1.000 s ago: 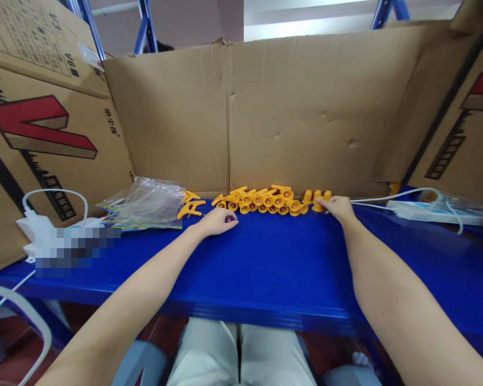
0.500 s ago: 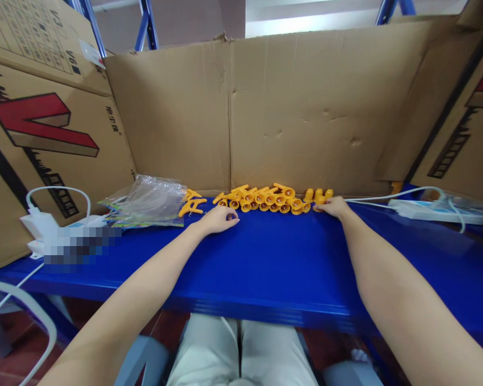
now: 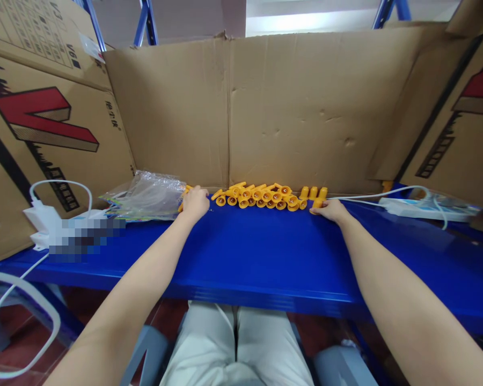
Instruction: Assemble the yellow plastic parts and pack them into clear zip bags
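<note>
Right fingers (image 3: pixel 325 209) pinch an upright yellow cup (image 3: pixel 317 203), three cups (image 3: pixel 313 192) standing behind; pile (image 3: pixel 270 197) lies sideways along bench (image 3: pixel 257 252) back edge. Can't tell what my left fingers (image 3: pixel 202 195) hold.

A blue worktop (image 3: pixel 245 257) with a glossy surface crosses the foreground. Brown creased cardboard (image 3: pixel 306 112) stands upright along its rear edge as a screen. To the left, a printed carton (image 3: pixel 84 118) bears a large red letter; a similar carton (image 3: pixel 462 139) flanks the right. Blue metal posts (image 3: pixel 146 24) rise behind, before a pale wall (image 3: pixel 193 21) and a bright white band (image 3: pixel 306 22). Below: reddish floor (image 3: pixel 317 332) and grey armrests (image 3: pixel 155 343).
</note>
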